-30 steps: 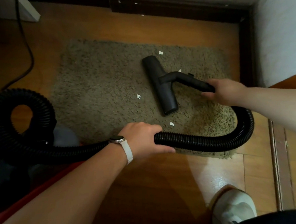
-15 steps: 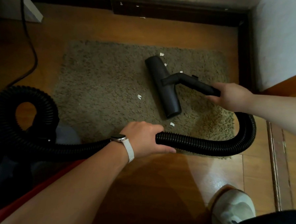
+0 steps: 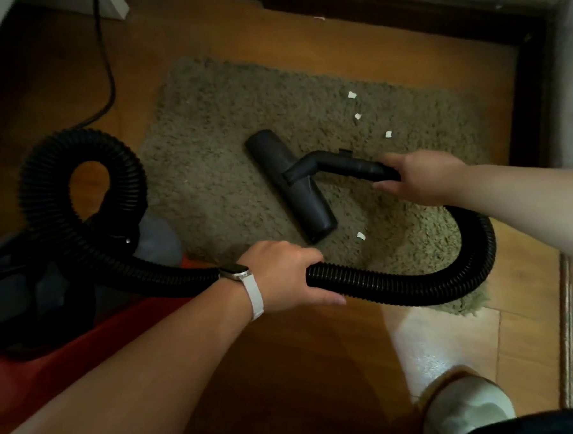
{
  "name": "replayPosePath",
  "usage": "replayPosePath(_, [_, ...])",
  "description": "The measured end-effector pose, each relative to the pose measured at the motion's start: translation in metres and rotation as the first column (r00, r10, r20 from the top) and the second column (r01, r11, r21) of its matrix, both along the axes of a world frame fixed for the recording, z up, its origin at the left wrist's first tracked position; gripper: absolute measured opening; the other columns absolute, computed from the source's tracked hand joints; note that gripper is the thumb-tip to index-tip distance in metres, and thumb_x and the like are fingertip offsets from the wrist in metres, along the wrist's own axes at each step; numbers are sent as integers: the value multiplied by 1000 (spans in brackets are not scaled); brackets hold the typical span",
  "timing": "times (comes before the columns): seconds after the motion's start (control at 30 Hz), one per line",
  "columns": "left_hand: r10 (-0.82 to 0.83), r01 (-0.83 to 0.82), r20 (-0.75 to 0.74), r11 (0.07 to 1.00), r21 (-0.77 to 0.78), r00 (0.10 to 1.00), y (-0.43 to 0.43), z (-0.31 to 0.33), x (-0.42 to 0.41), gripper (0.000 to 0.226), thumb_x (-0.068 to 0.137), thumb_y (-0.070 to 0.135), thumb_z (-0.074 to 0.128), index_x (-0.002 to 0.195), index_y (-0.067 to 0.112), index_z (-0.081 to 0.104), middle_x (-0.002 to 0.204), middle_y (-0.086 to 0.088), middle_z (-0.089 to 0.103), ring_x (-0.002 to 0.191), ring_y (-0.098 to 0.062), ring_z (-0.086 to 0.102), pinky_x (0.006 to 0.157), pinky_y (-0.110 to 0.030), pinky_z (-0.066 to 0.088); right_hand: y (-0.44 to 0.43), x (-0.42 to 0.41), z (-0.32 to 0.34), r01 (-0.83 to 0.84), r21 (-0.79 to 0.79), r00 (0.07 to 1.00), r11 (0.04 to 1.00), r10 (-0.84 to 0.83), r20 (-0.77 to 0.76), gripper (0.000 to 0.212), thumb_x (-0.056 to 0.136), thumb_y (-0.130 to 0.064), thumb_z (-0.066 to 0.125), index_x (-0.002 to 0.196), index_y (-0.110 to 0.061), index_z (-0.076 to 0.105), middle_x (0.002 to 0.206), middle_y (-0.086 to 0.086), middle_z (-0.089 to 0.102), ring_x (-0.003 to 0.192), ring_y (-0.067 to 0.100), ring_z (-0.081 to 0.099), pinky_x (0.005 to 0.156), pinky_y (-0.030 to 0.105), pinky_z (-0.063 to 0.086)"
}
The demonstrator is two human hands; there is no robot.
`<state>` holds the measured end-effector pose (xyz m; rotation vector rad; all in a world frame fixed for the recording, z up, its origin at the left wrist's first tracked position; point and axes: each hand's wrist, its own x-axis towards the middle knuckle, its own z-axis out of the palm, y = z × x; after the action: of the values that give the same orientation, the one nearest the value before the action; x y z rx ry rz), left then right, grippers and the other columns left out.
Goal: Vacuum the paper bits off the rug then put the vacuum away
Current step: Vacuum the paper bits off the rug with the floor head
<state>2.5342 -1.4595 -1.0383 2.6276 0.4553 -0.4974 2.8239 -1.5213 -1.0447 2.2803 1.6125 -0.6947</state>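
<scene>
Your right hand (image 3: 422, 176) grips the rigid wand (image 3: 345, 164); your left hand (image 3: 281, 278), at six o'clock, clasps the floppy hose (image 3: 415, 286).

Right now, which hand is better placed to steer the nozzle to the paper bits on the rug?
Probably right. The right hand grips the pipe joined to the nozzle; the left hand only holds the hose.

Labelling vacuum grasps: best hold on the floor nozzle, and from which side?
Probably the rigid elbow tube rising from the middle of the floor nozzle, approached from its hose end on the right, as the right hand does. The tube is round, slim and lifted off the rug; the head lies wide and flat.
</scene>
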Motion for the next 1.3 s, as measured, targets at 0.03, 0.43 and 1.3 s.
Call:
replayPosePath(0.03, [6, -6, 1, 1000, 3, 1000, 1, -1, 0, 62, 73, 88, 43, 93, 31, 56, 75, 11, 58, 71, -9, 58, 62, -29, 48, 1, 1, 1, -2, -3, 1000, 1000, 2, 9, 46, 97, -58, 47, 134, -31, 45, 76, -3, 59, 61, 14, 58, 46, 26, 41])
replayPosePath(0.43, [27, -27, -34, 1000, 9, 999, 11, 5, 11, 60, 72, 89, 44, 90, 33, 55, 72, 13, 55, 72, -11, 57, 67, -29, 48, -36, 26, 2, 232, -31, 972, 972, -233, -29, 37, 98, -52, 49, 128, -31, 47, 78, 1, 64, 61, 19, 64, 46, 27, 44])
replayPosePath(1.3, [-1, 1, 5, 1000, 8, 1000, 10, 7, 14, 55, 73, 88, 44, 82, 35, 49, 71, 13, 55, 67, -4, 53, 62, -27, 45, -74, 40, -8, 375, 17, 919, 927, -369, -135, 30, 99, -50, 46, 107, -21, 48, 78, 6, 62, 63, 22, 62, 49, 31, 42])
